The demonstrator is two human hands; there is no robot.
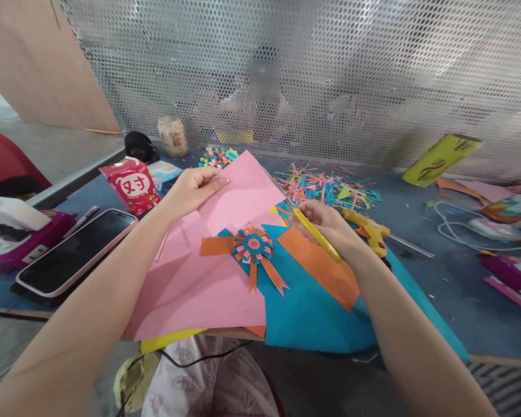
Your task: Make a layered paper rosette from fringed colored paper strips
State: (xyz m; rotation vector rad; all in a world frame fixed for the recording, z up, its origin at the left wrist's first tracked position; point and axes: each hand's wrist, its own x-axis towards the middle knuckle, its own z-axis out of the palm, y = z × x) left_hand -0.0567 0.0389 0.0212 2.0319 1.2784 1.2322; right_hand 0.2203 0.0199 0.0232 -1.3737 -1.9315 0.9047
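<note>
My left hand (202,186) pinches the left edge of a raised sheet of pink paper (243,194). In my right hand (323,223) is a pair of scissors with yellow handles (315,231); the blades lie along the right edge of the pink sheet. Whether the blades are parted I cannot make out. Below the hands a paper rosette (252,244) in orange, blue and pink rests on larger pink paper (200,295) and blue paper (316,315). An orange paper strip (319,263) lies on the blue paper, under my right forearm's side.
Paper shreds (325,186) are heaped behind my hands. A yellow glue gun (369,229) lies right of my right hand. At left are a phone (76,249) and a red packet (132,184). A yellow-green roll (443,159) leans near the perforated metal screen (330,69).
</note>
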